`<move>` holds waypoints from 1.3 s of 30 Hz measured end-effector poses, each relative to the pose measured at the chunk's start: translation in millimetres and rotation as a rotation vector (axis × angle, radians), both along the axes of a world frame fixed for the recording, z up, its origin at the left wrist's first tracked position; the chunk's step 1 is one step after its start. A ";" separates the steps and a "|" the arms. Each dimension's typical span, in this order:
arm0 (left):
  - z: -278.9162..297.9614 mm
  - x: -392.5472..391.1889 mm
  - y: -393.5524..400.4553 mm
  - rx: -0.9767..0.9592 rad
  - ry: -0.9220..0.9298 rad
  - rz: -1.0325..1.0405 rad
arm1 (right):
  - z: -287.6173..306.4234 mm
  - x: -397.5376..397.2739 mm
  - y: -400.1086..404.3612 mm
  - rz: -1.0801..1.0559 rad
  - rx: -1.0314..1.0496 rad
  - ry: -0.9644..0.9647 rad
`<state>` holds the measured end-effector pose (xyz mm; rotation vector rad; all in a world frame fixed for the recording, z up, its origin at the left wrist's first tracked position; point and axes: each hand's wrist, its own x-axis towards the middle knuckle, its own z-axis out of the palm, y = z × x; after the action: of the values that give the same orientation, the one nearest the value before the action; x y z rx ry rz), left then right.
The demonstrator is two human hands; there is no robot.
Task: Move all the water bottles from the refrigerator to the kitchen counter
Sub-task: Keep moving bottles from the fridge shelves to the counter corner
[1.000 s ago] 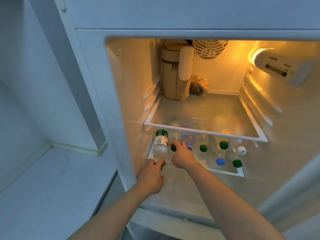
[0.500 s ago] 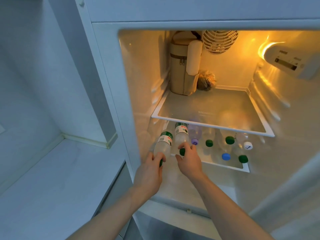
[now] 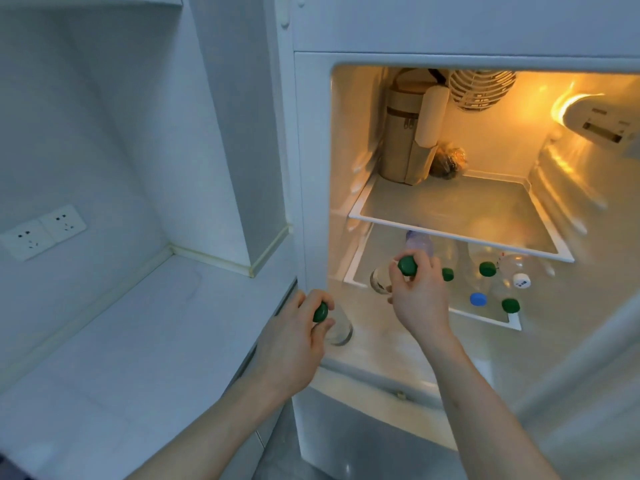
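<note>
My left hand [image 3: 298, 332] grips a clear water bottle with a green cap [image 3: 339, 327] by its neck, at the open refrigerator's left front edge. My right hand [image 3: 420, 297] grips a second green-capped bottle [image 3: 379, 280] by its neck, just in front of the lower shelf [image 3: 485, 318]. Several more bottles stand on that shelf: a purple-tinted one [image 3: 419, 242], green-capped ones [image 3: 487, 268] [image 3: 510, 305], a blue-capped one [image 3: 478, 299] and a white-capped one [image 3: 521, 280]. The pale kitchen counter [image 3: 121, 341] lies to the left of the fridge.
On the upper glass shelf [image 3: 460, 216] a beige zipped pouch [image 3: 405, 140] and a dark bagged item [image 3: 448, 162] sit at the back. A fan grille [image 3: 481, 90] and lit control box [image 3: 602, 119] are above. Wall sockets [image 3: 43, 230] sit left of the counter.
Both hands have pulled their bottles out from the lower shelf toward me; the left bottle now sits at the fridge's front left edge. The view has shifted left, showing more counter.
</note>
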<state>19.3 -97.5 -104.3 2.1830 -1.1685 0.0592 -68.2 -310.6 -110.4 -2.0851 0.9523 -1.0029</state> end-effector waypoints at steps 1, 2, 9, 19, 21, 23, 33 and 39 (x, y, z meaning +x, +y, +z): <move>-0.2 -1.7 9.8 0.007 0.017 0.010 | 7.5 -4.9 5.9 0.016 -0.012 0.014; 0.1 -5.3 26.3 0.014 0.042 0.024 | 13.4 -9.9 17.3 0.049 -0.027 0.028; -9.3 -33.5 130.9 0.026 0.181 0.130 | 34.7 -37.4 103.6 0.375 0.120 0.202; -26.1 -72.7 266.2 0.050 0.301 0.458 | 13.0 -12.8 227.9 0.885 0.325 0.497; -26.1 -79.6 286.4 0.043 0.300 0.566 | 8.9 0.5 248.8 0.987 0.316 0.525; -25.9 -85.6 304.4 0.032 0.304 0.676 | 5.7 15.9 268.3 1.084 0.295 0.551; -34.1 -134.0 378.7 -0.040 0.350 1.116 | -8.3 67.7 358.4 1.530 0.114 0.601; -37.7 -184.9 420.3 -0.119 0.376 1.367 | -10.2 70.1 430.5 1.765 -0.043 0.640</move>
<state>-165.6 322.8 -142.0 2.3171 0.6269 0.2643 1.9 119.9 -120.6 -2.1952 -0.7912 0.5786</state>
